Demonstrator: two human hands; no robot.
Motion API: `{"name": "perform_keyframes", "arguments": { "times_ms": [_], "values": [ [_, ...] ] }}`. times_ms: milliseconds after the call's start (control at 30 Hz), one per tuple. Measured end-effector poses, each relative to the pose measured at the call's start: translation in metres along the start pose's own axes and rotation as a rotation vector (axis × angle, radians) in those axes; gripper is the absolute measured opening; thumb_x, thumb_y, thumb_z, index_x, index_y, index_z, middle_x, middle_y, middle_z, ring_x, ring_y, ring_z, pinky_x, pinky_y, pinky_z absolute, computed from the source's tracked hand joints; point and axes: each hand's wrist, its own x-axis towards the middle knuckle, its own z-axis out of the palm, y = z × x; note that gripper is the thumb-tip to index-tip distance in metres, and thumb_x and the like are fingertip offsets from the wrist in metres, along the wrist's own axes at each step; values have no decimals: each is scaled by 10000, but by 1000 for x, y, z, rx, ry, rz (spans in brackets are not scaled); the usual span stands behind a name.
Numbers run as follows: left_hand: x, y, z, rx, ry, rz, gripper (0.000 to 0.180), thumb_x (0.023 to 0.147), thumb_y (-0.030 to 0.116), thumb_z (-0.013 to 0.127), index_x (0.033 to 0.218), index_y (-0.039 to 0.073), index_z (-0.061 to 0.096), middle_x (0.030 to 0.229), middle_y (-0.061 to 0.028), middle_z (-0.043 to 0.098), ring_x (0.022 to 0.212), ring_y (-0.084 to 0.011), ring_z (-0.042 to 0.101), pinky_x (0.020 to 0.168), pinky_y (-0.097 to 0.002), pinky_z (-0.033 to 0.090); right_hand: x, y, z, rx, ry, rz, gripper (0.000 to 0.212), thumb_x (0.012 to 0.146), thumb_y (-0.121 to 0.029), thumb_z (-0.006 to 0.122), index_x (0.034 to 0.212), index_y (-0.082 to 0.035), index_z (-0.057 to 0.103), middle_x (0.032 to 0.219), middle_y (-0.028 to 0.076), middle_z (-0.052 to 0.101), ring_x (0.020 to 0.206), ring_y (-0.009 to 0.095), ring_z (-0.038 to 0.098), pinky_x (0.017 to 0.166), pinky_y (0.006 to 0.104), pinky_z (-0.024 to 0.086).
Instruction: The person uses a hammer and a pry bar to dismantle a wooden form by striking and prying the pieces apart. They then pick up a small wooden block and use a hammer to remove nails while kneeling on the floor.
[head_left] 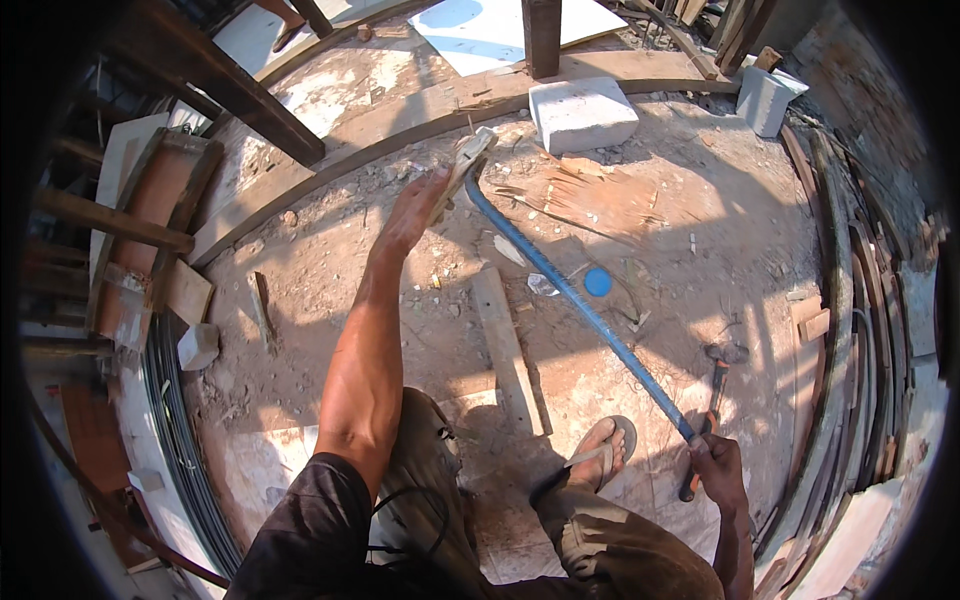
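Note:
My left hand (412,212), arm stretched forward, is closed around a short piece of wood (465,165). A long blue crowbar (600,320) slants across the middle, its bent far end against or right beside that wood; whether they touch I cannot tell. My right hand (718,468) grips the crowbar's near end, low on the right. Just beyond that hand a hammer (718,385) with a black and orange handle lies on the ground. A round blue disc (597,282) rests in the dirt to the right of the bar.
A loose plank (508,350) lies ahead of my feet. A white block (583,113) sits by the curved far beam (400,135); a dark post (541,40) rises behind. Timber strips (845,250) are piled along the right, and dark rods (165,400) lie on the left.

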Motion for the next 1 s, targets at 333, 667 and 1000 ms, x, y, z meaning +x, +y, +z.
{"name": "perform_keyframes", "arguments": {
  "times_ms": [333,667,1000],
  "values": [
    [-2,6,-25,-12,-1,-50,853,925,773,495,1306,21,625,1094,-128,662,994,-235,593,923,-386,463,14,4,10,-7,26,0,484,1003,-313,654,633,-63,468,568,-61,411,580,57,349,788,300,422],
    [0,2,-28,-58,-68,-50,893,939,773,467,1370,1,589,1145,-147,653,1023,-234,599,955,-392,453,23,11,13,-61,75,-149,538,992,-378,646,622,-37,452,548,-18,342,604,81,324,1230,464,195],
    [-12,28,7,-498,-167,-67,580,950,565,634,1227,59,583,872,-77,655,633,-154,647,526,-280,499,14,-4,41,132,47,-35,509,1003,-427,645,652,-93,491,597,-64,428,526,56,388,495,290,306]
  ]
}}
